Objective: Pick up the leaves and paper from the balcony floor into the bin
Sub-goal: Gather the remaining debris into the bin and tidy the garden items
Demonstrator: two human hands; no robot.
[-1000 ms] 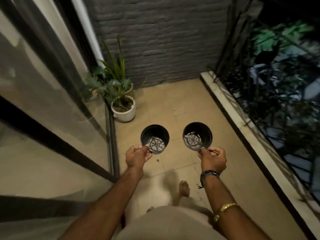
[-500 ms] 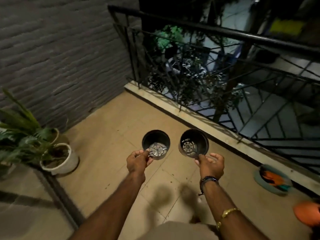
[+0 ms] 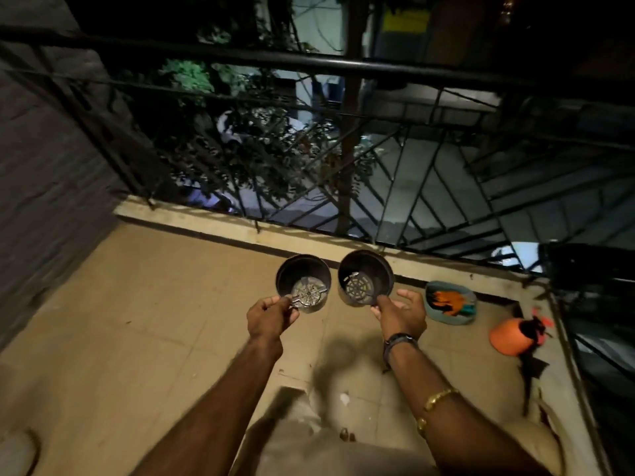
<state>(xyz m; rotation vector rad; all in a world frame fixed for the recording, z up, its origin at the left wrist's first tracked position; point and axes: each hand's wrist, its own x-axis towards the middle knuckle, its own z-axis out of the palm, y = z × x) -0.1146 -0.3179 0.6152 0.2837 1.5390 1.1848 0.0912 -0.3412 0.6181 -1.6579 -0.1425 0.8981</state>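
Observation:
I hold two empty black plastic plant pots above the tan tiled balcony floor (image 3: 144,304). My left hand (image 3: 269,319) pinches the near rim of the left pot (image 3: 304,283), whose slotted bottom shows. My right hand (image 3: 400,314) pinches the near rim of the right pot (image 3: 365,278), which tilts to the left. A small white scrap (image 3: 344,398) lies on the floor below my arms. No bin and no leaves are visible on the floor.
A black metal railing (image 3: 309,63) on a low ledge (image 3: 223,225) closes the far side. A grey-green bowl with orange inside (image 3: 450,302) and an orange object (image 3: 515,334) lie at the right by the ledge. A grey brick wall (image 3: 44,187) stands at left.
My view has swung right: the potted plants and glass door left the frame, the railing and right-hand floor objects came in. Both hands keep holding the pots; the right pot tilts more.

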